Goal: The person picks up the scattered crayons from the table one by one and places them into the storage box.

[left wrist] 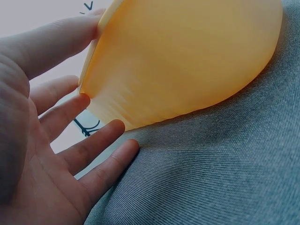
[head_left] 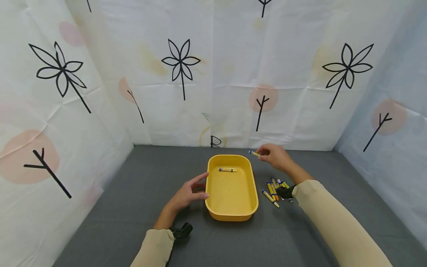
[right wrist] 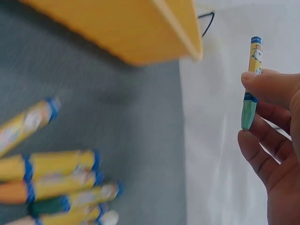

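Observation:
A yellow oblong tray (head_left: 213,207) sits mid-table with one crayon (head_left: 227,170) lying in its far part. My left hand (head_left: 190,193) rests open against the tray's left wall (left wrist: 178,61), fingers (left wrist: 93,140) straight and touching it. My right hand (head_left: 275,155) hovers past the tray's far right corner (right wrist: 187,42) and pinches a yellow-wrapped, green-tipped crayon (right wrist: 251,82) (head_left: 253,153) between thumb and fingers. Several more crayons (head_left: 275,189) (right wrist: 56,187) lie in a loose pile on the grey surface right of the tray.
The grey felt tabletop (head_left: 133,185) is boxed in by white walls printed with flowers at the back (head_left: 213,74), left and right. Black wrist-camera mounts (head_left: 180,230) show at both cuffs.

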Available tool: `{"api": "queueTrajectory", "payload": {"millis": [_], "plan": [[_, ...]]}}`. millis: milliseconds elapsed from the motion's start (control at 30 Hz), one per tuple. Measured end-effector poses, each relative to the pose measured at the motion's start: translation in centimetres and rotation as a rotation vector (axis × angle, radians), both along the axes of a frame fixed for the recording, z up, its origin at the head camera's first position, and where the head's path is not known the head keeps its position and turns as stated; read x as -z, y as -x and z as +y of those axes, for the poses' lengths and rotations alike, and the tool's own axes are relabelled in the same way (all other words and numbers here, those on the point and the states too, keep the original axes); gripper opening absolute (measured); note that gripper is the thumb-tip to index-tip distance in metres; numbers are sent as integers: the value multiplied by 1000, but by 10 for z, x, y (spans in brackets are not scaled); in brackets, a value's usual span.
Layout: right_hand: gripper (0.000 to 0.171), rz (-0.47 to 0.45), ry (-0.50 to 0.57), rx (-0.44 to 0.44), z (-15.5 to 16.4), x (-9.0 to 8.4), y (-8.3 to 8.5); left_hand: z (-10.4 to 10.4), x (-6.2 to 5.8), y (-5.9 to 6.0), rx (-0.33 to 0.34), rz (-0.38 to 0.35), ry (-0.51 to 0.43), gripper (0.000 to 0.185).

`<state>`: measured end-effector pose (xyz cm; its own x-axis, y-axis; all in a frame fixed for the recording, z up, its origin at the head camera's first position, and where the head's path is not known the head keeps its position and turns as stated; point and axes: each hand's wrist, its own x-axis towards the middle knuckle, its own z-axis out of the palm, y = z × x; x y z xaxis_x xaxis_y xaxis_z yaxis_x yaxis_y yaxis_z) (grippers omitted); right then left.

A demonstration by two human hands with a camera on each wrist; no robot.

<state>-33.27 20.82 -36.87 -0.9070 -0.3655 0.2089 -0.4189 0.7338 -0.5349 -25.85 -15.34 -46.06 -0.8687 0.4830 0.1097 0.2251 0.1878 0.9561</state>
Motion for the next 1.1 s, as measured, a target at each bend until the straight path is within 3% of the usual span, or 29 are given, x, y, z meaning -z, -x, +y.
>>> {"api": "queueTrajectory", "payload": {"millis": [167,367,700,933,1100], "plan": [[17,-12,4,-61,-29,-13,4,-1,-1,-1,-3,-9,-2,74],[16,-58,-5,-126,-61,-14,11,0,-3,-2,21,4,-10,74],[19,-99,-116,-203,-93,0,16,2,-36,-19,36,-29,11,79],[18,-187,-174,-230,-109,10,19,1,-38,-20,26,-35,16,80],[19,-192,-229,-240,-115,19,21,1,-37,-19,38,-23,9,76]]}}
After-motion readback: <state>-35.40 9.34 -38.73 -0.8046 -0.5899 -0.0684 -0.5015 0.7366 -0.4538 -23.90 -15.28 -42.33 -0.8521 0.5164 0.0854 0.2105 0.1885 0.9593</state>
